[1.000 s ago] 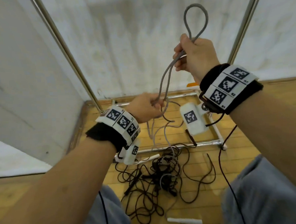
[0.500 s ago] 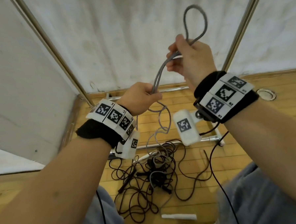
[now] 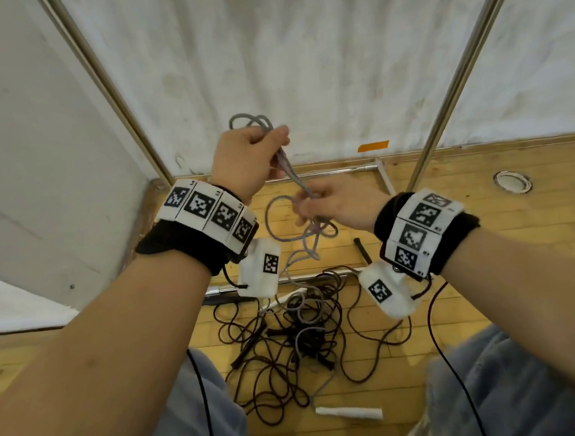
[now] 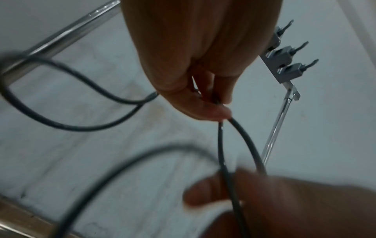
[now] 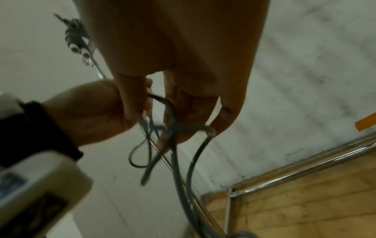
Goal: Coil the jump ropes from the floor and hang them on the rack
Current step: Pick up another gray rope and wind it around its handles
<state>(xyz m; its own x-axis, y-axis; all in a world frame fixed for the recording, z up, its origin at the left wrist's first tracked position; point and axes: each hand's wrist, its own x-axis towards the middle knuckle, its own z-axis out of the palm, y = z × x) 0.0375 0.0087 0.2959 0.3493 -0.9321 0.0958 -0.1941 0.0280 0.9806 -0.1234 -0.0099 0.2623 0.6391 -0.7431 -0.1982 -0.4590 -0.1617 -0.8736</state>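
While L hand (image 3: pixel 248 161) fists the grey rope (image 3: pixel 288 171) loops up far-centre and R hand (image 3: pixel 337 203) pinches strands just below, its tail trails into the floor tangle (image 3: pixel 295 337), likely snagging the dark ropes w/ next pull.

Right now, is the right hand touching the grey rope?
Touching. In the head view the right hand grips the grey rope below the left hand; the right wrist view shows fingers curled round it.

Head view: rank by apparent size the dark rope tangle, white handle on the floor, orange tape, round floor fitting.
1. dark rope tangle
2. white handle
3. round floor fitting and orange tape: look alike, and both lie farther from the camera, so unranked.
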